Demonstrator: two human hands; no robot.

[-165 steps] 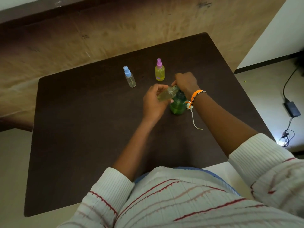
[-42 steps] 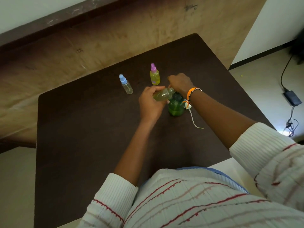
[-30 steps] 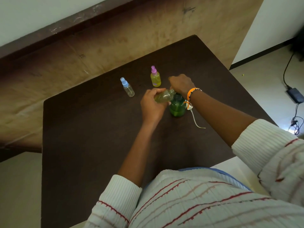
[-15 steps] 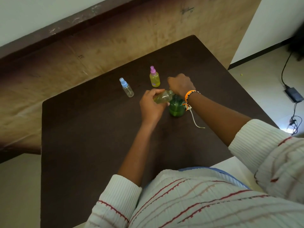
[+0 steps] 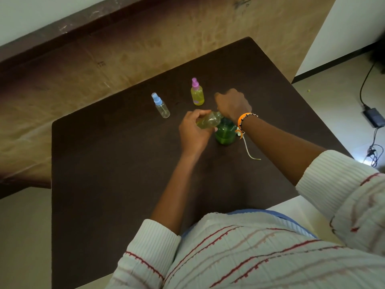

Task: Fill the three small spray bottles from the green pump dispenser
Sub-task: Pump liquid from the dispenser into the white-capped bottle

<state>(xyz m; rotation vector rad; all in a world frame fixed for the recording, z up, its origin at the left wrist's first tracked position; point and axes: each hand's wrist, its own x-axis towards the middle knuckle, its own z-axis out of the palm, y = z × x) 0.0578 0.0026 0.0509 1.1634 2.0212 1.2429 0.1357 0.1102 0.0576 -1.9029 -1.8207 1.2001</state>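
The green pump dispenser (image 5: 225,132) stands on the dark table (image 5: 116,163). My right hand (image 5: 232,104) is closed over its top, hiding the pump head. My left hand (image 5: 192,133) holds a small uncapped spray bottle (image 5: 209,121) tilted, its mouth up against the dispenser's top; yellowish liquid shows inside. A pink-capped spray bottle (image 5: 197,92) with yellow liquid stands behind the hands. To its left a blue-capped spray bottle (image 5: 160,105) stands clear and looks empty.
A thin whitish tube or string (image 5: 250,151) lies on the table right of the dispenser. A wooden wall panel (image 5: 145,42) runs behind the table. On the floor at right lie a power adapter (image 5: 374,117) and cables.
Both hands stay at the dispenser with the tilted bottle throughout. Only the camera view has shifted slightly; the pink-capped and blue-capped bottles have not moved.
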